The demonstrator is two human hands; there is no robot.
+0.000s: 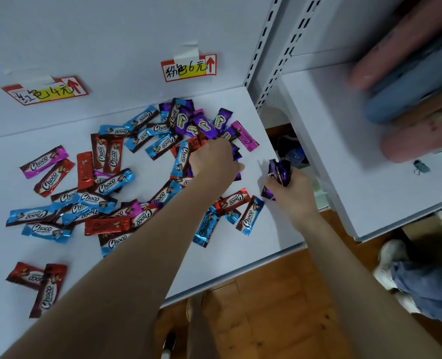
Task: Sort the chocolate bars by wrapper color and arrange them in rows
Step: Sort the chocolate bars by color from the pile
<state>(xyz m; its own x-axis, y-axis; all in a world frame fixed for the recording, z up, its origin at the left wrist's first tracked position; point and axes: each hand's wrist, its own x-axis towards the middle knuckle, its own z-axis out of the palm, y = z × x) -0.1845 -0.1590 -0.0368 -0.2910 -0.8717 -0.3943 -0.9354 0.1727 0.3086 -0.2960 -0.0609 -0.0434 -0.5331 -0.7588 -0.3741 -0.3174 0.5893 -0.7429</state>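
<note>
Gripping purple bars (279,172), R hand (291,194); L hand (213,161) atop pile (162,142).

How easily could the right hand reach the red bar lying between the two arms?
Probably yes, though awkwardly: the red bar lies uncovered close beside the right hand, but that hand grips several purple bars.

Chocolate bars (105,182): thin foil-like wrappers, glossy, crinkled, catching light at the crimped ends. Shelf (214,255): smooth, matt white, looks like painted metal. Slotted uprights (264,47): same matt white finish. Price labels (188,67): paper, matt, fixed with pale tape. Floor (266,307): wood, visible grain and knots, low sheen. Trouser leg (427,286): blue denim cloth.
</note>
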